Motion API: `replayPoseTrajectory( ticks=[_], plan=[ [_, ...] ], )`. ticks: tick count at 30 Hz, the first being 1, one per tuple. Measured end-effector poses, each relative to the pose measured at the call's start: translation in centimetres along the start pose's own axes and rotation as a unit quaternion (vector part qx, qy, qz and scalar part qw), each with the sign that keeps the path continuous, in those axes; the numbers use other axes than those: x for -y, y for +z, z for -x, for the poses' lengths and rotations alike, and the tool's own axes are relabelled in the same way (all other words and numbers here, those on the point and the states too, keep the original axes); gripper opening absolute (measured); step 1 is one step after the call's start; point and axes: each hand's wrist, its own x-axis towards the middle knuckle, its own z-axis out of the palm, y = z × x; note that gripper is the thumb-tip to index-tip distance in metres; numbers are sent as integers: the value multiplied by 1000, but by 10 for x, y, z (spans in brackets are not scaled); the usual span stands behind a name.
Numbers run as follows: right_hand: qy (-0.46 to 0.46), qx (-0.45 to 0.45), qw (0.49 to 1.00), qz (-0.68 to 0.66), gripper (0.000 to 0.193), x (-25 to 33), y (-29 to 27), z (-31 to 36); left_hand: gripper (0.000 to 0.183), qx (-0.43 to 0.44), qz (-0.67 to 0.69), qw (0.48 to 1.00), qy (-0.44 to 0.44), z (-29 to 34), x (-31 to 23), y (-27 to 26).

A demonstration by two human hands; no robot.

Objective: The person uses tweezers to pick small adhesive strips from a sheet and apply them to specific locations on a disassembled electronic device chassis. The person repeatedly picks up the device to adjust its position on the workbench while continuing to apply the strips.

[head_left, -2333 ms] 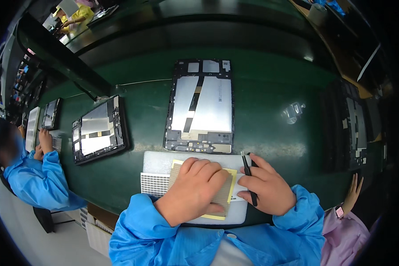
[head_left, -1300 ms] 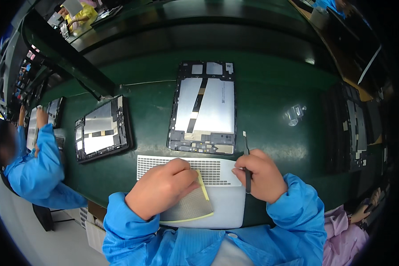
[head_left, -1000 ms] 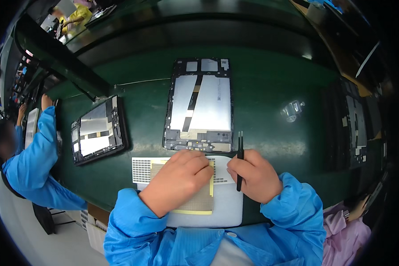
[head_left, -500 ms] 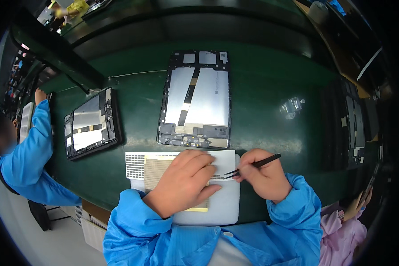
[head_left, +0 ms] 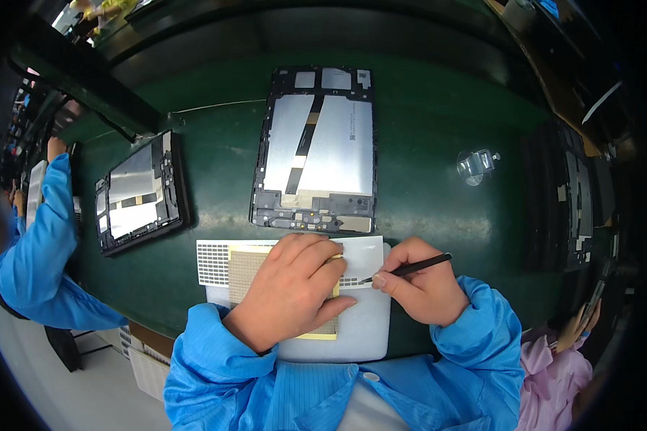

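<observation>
My left hand (head_left: 287,291) lies spread over two sheets, holding them down with nothing gripped in it. Under it is a tan, finely gridded sheet with yellow edges (head_left: 246,280), on top of a white sheet of small dark stickers (head_left: 366,253). Between thumb and fingers, my right hand (head_left: 428,296) pinches black tweezers (head_left: 425,265). Their tips are close together at the short row of dark stickers near the white sheet's lower right edge; whether a sticker is caught is too small to tell. Beneath the sheets rests a pale foam-like pad (head_left: 370,323).
An opened tablet (head_left: 345,144) lies just beyond the sheets on the green table (head_left: 424,215). More tablet housings form a stack (head_left: 140,194) at left and another (head_left: 579,201) at far right. A small clear plastic piece (head_left: 476,167) sits right of centre. Co-workers (head_left: 39,237) sit at both sides.
The tweezer tips, apart before, have come together near the stickers. My right hand has shifted slightly left. My left hand still presses the sheets, and the whole view has moved a little.
</observation>
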Motion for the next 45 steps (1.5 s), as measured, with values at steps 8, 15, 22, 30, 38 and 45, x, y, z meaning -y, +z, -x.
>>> replayPoseTrajectory(
  ticks=[8,15,22,30,38,45],
  plan=[
    [28,0,999,-38,13,0,-2,-1,48,2,-1,1000,-6,-1,0,-1],
    [47,-12,991,-129,14,1,-5,-4,46,-7,12,1000,-3,0,3,-1],
    [-4,-46,991,-126,15,11,-4,-13,39,-116,-53,991,-33,7,8,-10],
    [-57,-26,996,-56,14,13,25,-64,32,-98,-80,989,-80,4,10,-11],
    [-87,-47,994,49,13,12,27,-69,36,-99,-67,989,-93,5,7,-12],
    [-122,-40,988,86,13,14,30,-72,37,-91,-67,989,-96,6,9,-11]
  ],
)
